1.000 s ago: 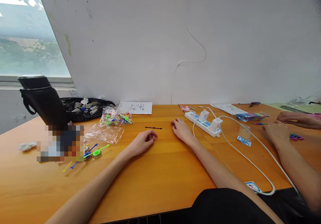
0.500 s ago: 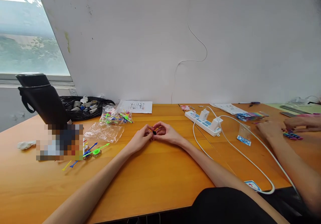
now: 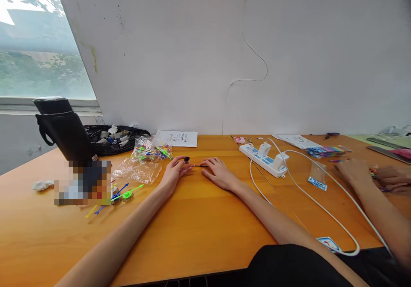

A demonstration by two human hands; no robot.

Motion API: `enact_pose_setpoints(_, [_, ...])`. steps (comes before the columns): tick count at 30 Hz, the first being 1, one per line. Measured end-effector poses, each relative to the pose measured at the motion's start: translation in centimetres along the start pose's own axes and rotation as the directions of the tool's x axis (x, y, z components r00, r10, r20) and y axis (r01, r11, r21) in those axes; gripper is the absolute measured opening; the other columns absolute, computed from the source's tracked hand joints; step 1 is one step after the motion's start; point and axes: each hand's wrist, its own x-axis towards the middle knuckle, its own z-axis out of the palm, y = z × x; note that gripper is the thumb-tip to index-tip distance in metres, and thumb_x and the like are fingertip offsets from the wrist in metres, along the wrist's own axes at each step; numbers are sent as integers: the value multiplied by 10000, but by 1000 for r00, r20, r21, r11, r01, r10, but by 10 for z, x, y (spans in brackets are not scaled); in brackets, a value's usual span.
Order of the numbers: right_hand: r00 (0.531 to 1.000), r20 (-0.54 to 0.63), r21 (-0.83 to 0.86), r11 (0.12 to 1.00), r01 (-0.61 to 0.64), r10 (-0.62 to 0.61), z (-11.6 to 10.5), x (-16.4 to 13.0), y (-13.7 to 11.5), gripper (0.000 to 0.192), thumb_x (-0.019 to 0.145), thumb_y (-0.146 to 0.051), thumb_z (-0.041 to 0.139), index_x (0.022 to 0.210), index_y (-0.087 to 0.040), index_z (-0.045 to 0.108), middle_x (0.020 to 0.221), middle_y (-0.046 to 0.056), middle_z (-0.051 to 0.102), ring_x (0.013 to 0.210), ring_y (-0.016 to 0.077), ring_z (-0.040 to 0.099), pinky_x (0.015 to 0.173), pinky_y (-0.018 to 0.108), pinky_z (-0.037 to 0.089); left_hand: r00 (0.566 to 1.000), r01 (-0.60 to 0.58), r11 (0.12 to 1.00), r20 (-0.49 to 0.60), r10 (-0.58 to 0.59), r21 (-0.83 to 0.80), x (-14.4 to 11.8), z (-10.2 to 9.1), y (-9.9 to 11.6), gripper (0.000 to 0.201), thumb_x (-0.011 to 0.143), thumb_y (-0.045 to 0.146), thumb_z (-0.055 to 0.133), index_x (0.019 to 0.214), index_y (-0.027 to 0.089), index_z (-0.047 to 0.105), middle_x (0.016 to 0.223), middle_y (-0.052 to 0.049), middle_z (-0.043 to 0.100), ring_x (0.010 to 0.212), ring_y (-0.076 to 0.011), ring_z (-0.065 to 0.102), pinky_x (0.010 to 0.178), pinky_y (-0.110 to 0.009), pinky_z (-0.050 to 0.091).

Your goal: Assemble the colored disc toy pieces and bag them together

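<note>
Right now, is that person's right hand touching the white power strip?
Apart: the head view plainly shows orange tabletop between the right hand and the white power strip.

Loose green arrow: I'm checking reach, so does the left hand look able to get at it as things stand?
Probably yes: only table shows between the left hand and the loose green arrow, with nothing seen blocking, though that hand holds a black piece.

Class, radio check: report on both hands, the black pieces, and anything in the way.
Left hand holding small round black piece. Right hand, fingers at thin black stick. Power strip off to the right, not between the hands.
</note>
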Motion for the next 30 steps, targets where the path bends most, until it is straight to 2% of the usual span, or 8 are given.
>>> enact_pose_setpoints(6, [994, -90, -61, 996, -69, 64, -1, 3, 7, 116, 978, -285, 564, 1014, -200, 635, 1064, 72, 651, 1035, 222, 563, 930, 357, 447, 999, 43, 996, -20, -45, -75, -1, 0, 2, 280, 807, 266, 727, 1056, 158, 659, 1039, -98, 728, 971, -192, 737, 1048, -356, 522])
enact_pose_setpoints(12, [982, -117, -85, 983, -161, 151, -5, 1, 7, 128, 983, -287, 560, 942, -189, 631, 1008, 78, 636, 939, 211, 583, 825, 328, 449, 997, 77, 992, -7, -78, -101, -4, 4, 4, 303, 783, 268, 764, 1048, 136, 701, 1060, -110, 747, 982, -213, 733, 1067, -370, 499])
enact_pose_setpoints(17, [977, -127, -80, 980, -184, 173, -6, 2, 10, 127, 976, -271, 561, 894, -186, 607, 977, 87, 645, 933, 226, 576, 818, 337, 432, 997, 71, 992, 8, -70, -101, -3, 4, 5, 294, 797, 269, 744, 1049, 122, 705, 1109, -126, 745, 989, -220, 734, 1070, -382, 499])
enact_pose_setpoints(19, [968, -152, 0, 980, -200, 198, -3, 3, 13, 132, 983, -273, 539, 896, -187, 588, 957, 81, 655, 905, 221, 581, 801, 336, 424, 997, 67, 994, 36, -64, -88, -2, 3, 3, 332, 800, 289, 747, 1083, 122, 700, 1137, -136, 742, 1005, -223, 731, 1077, -388, 494])
enact_pose_setpoints(22, [950, -151, 288, 931, -224, 275, 4, 7, 16, 185, 1009, -340, 475, 929, -193, 555, 810, 31, 645, 757, 184, 585, 718, 309, 416, 993, 46, 998, 108, -42, -37, 1, 1, -2, 410, 789, 311, 774, 1149, 136, 690, 1170, -137, 738, 1026, -222, 725, 1097, -397, 478])
enact_pose_setpoints(25, [955, -107, 546, 819, -176, 277, 11, 10, 14, 304, 996, -477, 466, 924, -194, 551, 682, -22, 579, 615, 143, 525, 623, 277, 386, 983, 26, 999, 182, -29, 23, 1, 1, -5, 465, 771, 345, 800, 1177, 148, 684, 1150, -131, 746, 1029, -228, 722, 1091, -420, 483])
enact_pose_setpoints(28, [972, -43, 702, 700, -136, 232, 15, 12, 9, 371, 941, -561, 539, 948, -192, 569, 614, -52, 531, 548, 120, 469, 561, 260, 356, 974, 29, 998, 222, -42, 61, -2, 3, -4, 500, 763, 377, 808, 1190, 151, 675, 1102, -125, 758, 1024, -237, 720, 1050, -433, 515])
enact_pose_setpoints(30, [976, -17, 778, 616, -123, 216, 17, 14, 7, 389, 907, -569, 593, 1004, -192, 574, 612, -55, 551, 553, 118, 491, 567, 255, 381, 971, 28, 996, 234, -46, 80, -4, 6, -1, 513, 758, 373, 811, 1199, 155, 668, 1103, -123, 756, 1023, -236, 718, 1026, -428, 531])
